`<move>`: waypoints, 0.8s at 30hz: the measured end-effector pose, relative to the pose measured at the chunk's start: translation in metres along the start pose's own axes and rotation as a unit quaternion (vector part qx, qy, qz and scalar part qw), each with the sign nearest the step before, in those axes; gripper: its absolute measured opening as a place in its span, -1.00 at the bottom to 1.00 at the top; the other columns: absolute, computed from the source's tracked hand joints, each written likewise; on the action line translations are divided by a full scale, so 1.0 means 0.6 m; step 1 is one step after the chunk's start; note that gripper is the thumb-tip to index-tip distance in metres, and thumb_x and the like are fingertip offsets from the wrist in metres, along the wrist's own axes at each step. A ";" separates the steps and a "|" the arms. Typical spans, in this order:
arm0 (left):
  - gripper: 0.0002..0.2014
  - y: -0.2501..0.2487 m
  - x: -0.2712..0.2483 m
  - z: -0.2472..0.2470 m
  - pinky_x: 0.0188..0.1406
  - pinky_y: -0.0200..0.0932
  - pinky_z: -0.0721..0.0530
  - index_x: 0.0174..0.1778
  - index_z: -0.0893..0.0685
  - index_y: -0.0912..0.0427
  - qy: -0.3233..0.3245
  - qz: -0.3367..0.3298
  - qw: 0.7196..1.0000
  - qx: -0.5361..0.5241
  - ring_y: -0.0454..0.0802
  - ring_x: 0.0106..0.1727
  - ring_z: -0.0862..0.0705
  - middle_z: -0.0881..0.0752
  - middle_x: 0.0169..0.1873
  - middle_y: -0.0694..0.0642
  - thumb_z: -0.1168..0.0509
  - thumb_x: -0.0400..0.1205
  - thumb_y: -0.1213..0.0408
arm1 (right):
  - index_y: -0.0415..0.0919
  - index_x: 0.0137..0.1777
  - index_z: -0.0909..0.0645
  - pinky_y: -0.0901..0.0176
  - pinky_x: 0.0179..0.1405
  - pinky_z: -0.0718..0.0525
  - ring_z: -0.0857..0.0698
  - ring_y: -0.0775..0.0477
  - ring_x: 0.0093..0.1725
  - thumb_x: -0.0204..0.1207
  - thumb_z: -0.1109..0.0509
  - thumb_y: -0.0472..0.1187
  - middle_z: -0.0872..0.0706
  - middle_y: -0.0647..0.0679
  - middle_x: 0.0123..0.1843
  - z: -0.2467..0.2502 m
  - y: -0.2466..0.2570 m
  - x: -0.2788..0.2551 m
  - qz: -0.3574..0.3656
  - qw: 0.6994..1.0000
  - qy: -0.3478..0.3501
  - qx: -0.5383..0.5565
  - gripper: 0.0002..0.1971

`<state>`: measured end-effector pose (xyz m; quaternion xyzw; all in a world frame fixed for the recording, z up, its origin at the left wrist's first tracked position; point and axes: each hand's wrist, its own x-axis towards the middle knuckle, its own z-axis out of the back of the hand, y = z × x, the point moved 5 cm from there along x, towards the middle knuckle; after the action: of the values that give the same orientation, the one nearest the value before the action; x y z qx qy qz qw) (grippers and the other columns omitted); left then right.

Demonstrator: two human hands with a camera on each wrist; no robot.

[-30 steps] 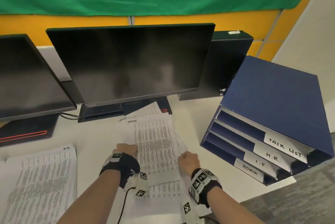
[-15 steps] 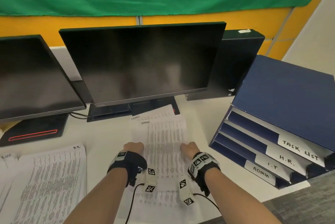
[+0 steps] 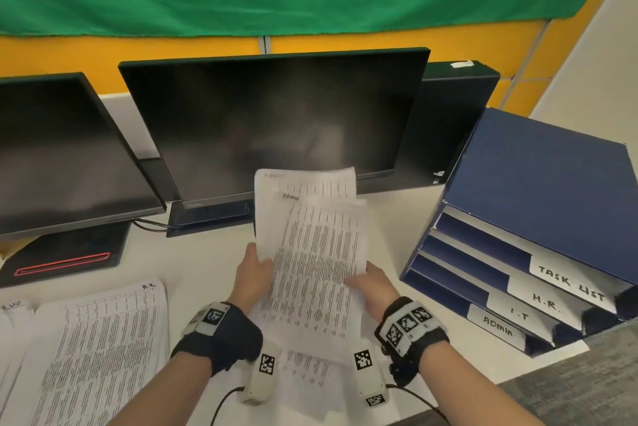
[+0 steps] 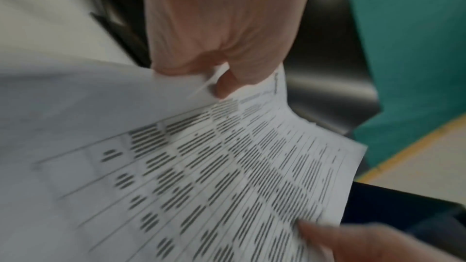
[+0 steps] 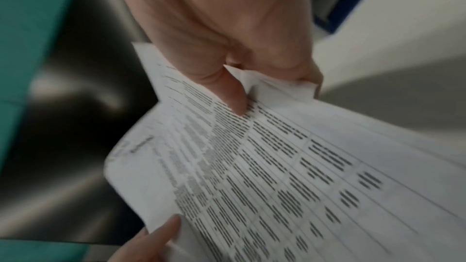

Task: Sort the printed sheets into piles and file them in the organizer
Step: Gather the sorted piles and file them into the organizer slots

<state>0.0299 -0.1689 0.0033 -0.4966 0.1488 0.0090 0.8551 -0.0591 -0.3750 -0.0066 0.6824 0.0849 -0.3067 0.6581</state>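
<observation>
Both hands hold a loose stack of printed sheets (image 3: pixel 310 253) up off the white desk, in front of the middle monitor. My left hand (image 3: pixel 253 275) pinches the stack's left edge, thumb on top (image 4: pixel 224 85). My right hand (image 3: pixel 371 282) pinches the right edge, its thumb (image 5: pixel 232 95) pressed on the print. The sheets (image 4: pixel 227 166) are fanned and uneven; the top page (image 5: pixel 277 166) carries a table of dark lines. The blue organizer (image 3: pixel 538 190) stands at the right, its trays labelled TASK LIST, H.R., I.T and ADMIN (image 3: pixel 497 321).
A pile of printed sheets marked H.R. (image 3: pixel 100 353) lies at the front left, with another sheet (image 3: pixel 13 315) beside it at the edge. Two dark monitors (image 3: pixel 272 121) (image 3: pixel 58 149) and a black box (image 3: pixel 452 118) line the back. One sheet (image 3: pixel 307 370) lies under my wrists.
My hands, which lay on the sheets flat on the desk, have gripped the stack's sides and lifted it off the desk, tilting its top toward the monitor.
</observation>
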 end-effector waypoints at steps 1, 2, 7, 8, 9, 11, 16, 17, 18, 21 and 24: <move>-0.80 -0.023 -0.011 0.014 -0.08 -0.04 -0.67 0.26 -0.35 0.18 -0.019 -0.047 0.998 -0.038 0.06 -0.03 -0.68 -0.65 0.04 0.13 -0.06 0.72 0.34 | -0.22 0.25 -0.54 -0.14 0.19 -0.64 -0.71 -0.15 0.11 0.47 -0.31 -0.51 -0.72 -0.16 0.13 0.000 0.021 -0.010 0.027 0.999 0.003 0.029 -0.63; -0.84 -0.049 -0.024 0.028 -0.15 -0.08 -0.70 0.22 -0.33 0.15 -0.042 -0.096 0.992 -0.071 -0.02 -0.10 -0.69 -0.66 -0.02 0.06 -0.04 0.73 0.35 | -0.15 0.23 -0.54 -0.11 0.13 -0.67 -0.72 -0.11 0.09 0.49 -0.30 -0.49 -0.73 -0.10 0.11 -0.001 0.050 -0.023 0.061 0.996 0.015 0.063 -0.64; -0.76 -0.126 -0.059 0.060 0.05 -0.34 -0.66 0.23 -0.24 -0.04 -0.109 -0.252 0.948 -0.162 -0.40 0.08 -0.62 -0.57 0.11 -0.28 -0.03 0.75 0.37 | -0.11 0.26 -0.51 0.05 0.09 -0.68 -0.69 0.02 0.15 0.48 -0.31 -0.48 -0.70 -0.04 0.18 -0.018 0.164 -0.065 0.215 0.969 0.017 0.124 -0.60; -0.74 -0.126 -0.059 0.059 0.10 -0.34 -0.64 0.25 -0.23 -0.06 -0.112 -0.260 0.945 -0.167 -0.44 0.12 -0.60 -0.55 0.14 -0.29 -0.03 0.75 0.37 | -0.15 0.31 -0.49 0.07 0.09 -0.68 -0.68 0.02 0.17 0.47 -0.34 -0.48 -0.69 -0.06 0.21 -0.025 0.173 -0.068 0.229 0.965 0.015 0.125 -0.56; -0.74 -0.126 -0.059 0.060 0.12 -0.32 -0.63 0.25 -0.22 -0.06 -0.117 -0.264 0.943 -0.165 -0.47 0.12 -0.58 -0.54 0.15 -0.29 -0.03 0.74 0.38 | -0.17 0.34 -0.47 0.09 0.07 -0.69 -0.68 0.02 0.17 0.45 -0.37 -0.46 -0.69 -0.07 0.22 -0.031 0.177 -0.068 0.235 0.964 0.015 0.125 -0.53; -0.72 -0.121 -0.057 0.060 0.08 -0.33 -0.62 0.24 -0.22 -0.03 -0.126 -0.268 0.942 -0.158 -0.48 0.11 -0.58 -0.56 0.14 -0.20 -0.05 0.73 0.41 | -0.16 0.32 -0.47 0.05 0.10 -0.68 -0.69 -0.01 0.15 0.40 -0.45 -0.40 -0.69 -0.10 0.20 -0.044 0.177 -0.067 0.236 0.964 0.018 0.120 -0.51; -0.63 -0.108 -0.049 0.069 -0.19 -0.54 -0.60 0.29 -0.20 -0.01 -0.131 -0.246 0.947 -0.161 -0.53 0.00 -0.61 -0.55 0.07 -0.26 -0.13 0.68 0.44 | -0.09 0.16 -0.45 0.08 0.03 -0.64 -0.66 -0.07 0.14 0.41 -0.42 -0.40 -0.65 -0.14 0.19 -0.059 0.167 -0.052 0.214 0.967 -0.014 0.140 -0.62; -0.62 -0.105 -0.046 0.074 -0.21 -0.54 -0.60 0.31 -0.21 0.00 -0.134 -0.239 0.947 -0.167 -0.54 -0.02 -0.62 -0.55 0.06 -0.27 -0.15 0.68 0.44 | -0.09 0.18 -0.45 0.04 0.04 -0.64 -0.65 -0.11 0.15 0.43 -0.40 -0.40 -0.64 -0.15 0.20 -0.062 0.165 -0.046 0.202 0.968 -0.018 0.150 -0.63; -0.61 -0.102 -0.042 0.079 -0.20 -0.53 -0.61 0.33 -0.21 0.03 -0.137 -0.231 0.947 -0.177 -0.55 -0.03 -0.61 -0.55 0.05 -0.27 -0.16 0.67 0.44 | -0.08 0.20 -0.44 -0.06 0.09 -0.63 -0.64 -0.15 0.16 0.44 -0.38 -0.38 -0.63 -0.17 0.21 -0.064 0.163 -0.041 0.187 0.969 -0.022 0.159 -0.62; -0.58 -0.088 -0.024 0.094 -0.10 -0.39 -0.62 0.38 -0.23 0.05 -0.144 -0.196 0.945 -0.218 -0.46 0.01 -0.62 -0.55 0.06 -0.28 -0.19 0.67 0.41 | -0.01 0.22 -0.42 -0.29 0.22 -0.56 -0.63 -0.22 0.17 0.42 -0.32 -0.34 -0.60 -0.20 0.23 -0.073 0.160 -0.031 0.153 0.972 -0.032 0.173 -0.61; -0.56 -0.073 -0.008 0.101 -0.07 -0.29 -0.63 0.41 -0.22 0.07 -0.138 -0.168 0.945 -0.243 -0.30 0.06 -0.61 -0.56 0.06 -0.26 -0.20 0.66 0.42 | -0.04 0.22 -0.38 -0.18 0.18 -0.58 -0.60 -0.16 0.17 0.46 -0.23 -0.39 -0.56 -0.18 0.25 -0.081 0.163 -0.029 0.158 0.976 -0.038 0.144 -0.62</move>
<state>0.0473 -0.1386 0.0697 -0.7012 -0.0625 -0.0306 0.7096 -0.0072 -0.3353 0.0825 0.7627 -0.0943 -0.2332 0.5958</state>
